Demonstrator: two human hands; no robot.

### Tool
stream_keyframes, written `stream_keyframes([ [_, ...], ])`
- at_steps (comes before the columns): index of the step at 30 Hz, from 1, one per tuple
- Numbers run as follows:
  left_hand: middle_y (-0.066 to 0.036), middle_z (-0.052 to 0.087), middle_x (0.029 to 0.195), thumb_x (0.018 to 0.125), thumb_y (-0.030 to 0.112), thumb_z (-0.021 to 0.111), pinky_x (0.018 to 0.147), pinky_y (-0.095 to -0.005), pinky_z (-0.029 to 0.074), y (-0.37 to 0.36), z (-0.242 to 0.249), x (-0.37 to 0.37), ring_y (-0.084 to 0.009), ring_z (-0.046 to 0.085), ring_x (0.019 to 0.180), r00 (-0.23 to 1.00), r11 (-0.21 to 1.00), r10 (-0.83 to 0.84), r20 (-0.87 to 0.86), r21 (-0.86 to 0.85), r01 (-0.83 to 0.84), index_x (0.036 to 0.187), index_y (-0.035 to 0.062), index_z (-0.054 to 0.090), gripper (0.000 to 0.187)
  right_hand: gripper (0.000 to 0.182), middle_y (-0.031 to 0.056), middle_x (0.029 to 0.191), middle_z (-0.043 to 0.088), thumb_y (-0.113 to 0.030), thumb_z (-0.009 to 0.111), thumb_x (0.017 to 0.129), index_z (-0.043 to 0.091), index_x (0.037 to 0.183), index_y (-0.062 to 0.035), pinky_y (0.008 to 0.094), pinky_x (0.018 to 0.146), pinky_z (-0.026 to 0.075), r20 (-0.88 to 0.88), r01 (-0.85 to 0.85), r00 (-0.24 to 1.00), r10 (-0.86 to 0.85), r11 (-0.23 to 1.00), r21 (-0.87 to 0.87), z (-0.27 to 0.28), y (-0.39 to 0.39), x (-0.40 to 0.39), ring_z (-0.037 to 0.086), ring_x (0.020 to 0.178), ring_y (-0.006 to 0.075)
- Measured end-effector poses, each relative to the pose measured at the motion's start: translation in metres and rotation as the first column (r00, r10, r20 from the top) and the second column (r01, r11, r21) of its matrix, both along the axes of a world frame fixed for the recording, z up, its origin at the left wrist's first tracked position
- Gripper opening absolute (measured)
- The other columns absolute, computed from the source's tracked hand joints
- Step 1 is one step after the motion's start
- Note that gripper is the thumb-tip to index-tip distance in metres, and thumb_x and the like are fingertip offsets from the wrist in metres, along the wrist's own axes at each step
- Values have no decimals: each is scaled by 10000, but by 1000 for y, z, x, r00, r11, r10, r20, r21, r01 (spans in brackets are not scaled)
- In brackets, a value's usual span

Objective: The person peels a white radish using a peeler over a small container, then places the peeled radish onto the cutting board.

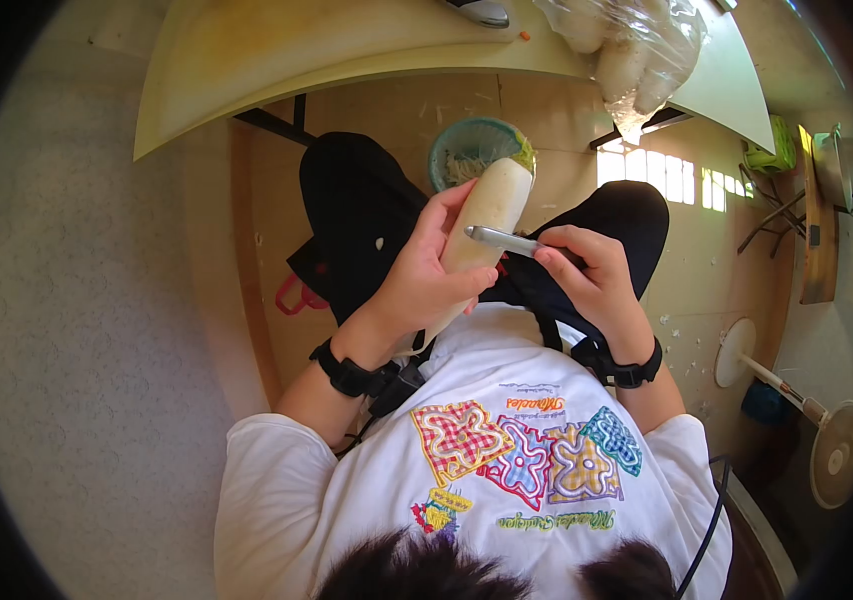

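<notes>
My left hand [434, 262] is wrapped round a long white daikon radish [495, 205], its greenish top end pointing away from me and its thin tail toward my lap. A metal peeler [503, 240] lies across the radish, its head on the upper surface. My right hand [592, 270] grips the peeler's handle from the right side. Below the radish's far end, a teal basin [444, 148] on the floor holds pale peel strips [467, 165].
Ahead stands a pale table [347, 45] with a clear plastic bag [637, 50] of white radishes hanging over its edge. A shiny metal tool [485, 12] and an orange scrap [525, 36] lie on it. At right are a fan [840, 455] and a folding stand [777, 215].
</notes>
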State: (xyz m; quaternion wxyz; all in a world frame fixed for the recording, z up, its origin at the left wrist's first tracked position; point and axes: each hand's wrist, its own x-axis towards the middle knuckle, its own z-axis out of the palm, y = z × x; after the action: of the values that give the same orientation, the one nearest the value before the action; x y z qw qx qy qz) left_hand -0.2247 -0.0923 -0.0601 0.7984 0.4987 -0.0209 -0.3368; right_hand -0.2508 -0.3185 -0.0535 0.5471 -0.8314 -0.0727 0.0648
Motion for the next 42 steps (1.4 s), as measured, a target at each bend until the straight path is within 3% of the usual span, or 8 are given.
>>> stream_keyframes([
  [6,-119,529,1265,815,-16,649,547,-219,546,0,0,-1,-104,611,855,999,999,35,27,6,-35,1490,74,238,795,157,82,711,622,-131,705,895,692,972,6,252,558,425,-3,3,1000,-3,1000,-19,-3,-1,1,532,593,118],
  [8,-89,442,1297,824,-29,648,532,-236,536,2,-2,-1,-112,590,916,1000,1000,1,-7,24,0,1508,90,202,825,146,81,716,631,-124,702,896,692,963,5,251,564,431,23,38,999,-38,999,-18,-3,2,1,544,600,117],
  [25,-95,427,1317,815,-6,651,539,-240,544,3,-1,-3,-132,583,1004,999,998,-33,-11,48,34,1512,95,199,837,109,56,726,662,-95,689,901,697,928,10,227,593,448,8,131,991,-131,991,31,-6,1,5,573,631,90],
  [27,-93,428,1315,810,-4,654,539,-237,540,3,2,-4,-129,579,1005,999,997,-32,-8,66,33,1512,98,199,843,118,48,710,653,-101,689,907,704,934,13,216,585,435,4,171,985,-171,985,-32,-7,0,4,554,629,68],
  [30,-110,479,1301,793,-24,641,591,-236,549,4,0,-7,-120,609,890,997,992,-72,-13,100,73,1493,82,239,814,157,20,694,648,-126,679,929,708,959,25,206,575,415,22,283,959,-284,958,51,-16,-9,10,526,644,38],
  [33,-113,468,1346,786,-6,653,671,-223,542,2,-7,-12,-124,581,1019,983,991,-110,147,97,97,1492,75,245,819,182,-30,663,576,-150,672,940,712,981,23,189,535,342,-147,263,957,-250,962,78,-19,-29,10,465,610,14],
  [36,-115,455,1379,783,-12,648,725,-217,530,2,-2,-7,-129,540,1112,986,995,-90,144,62,81,1492,69,247,819,192,-58,644,518,-170,667,949,714,977,14,193,512,291,-210,324,935,-286,929,177,-27,-33,9,413,587,4],
  [42,-85,428,1361,779,-35,667,652,-233,535,3,4,-3,-128,555,1051,994,993,-97,50,67,93,1505,104,255,846,206,-79,634,472,-197,658,960,713,962,2,204,496,266,-266,345,919,-290,919,190,-27,-30,10,370,567,9],
])
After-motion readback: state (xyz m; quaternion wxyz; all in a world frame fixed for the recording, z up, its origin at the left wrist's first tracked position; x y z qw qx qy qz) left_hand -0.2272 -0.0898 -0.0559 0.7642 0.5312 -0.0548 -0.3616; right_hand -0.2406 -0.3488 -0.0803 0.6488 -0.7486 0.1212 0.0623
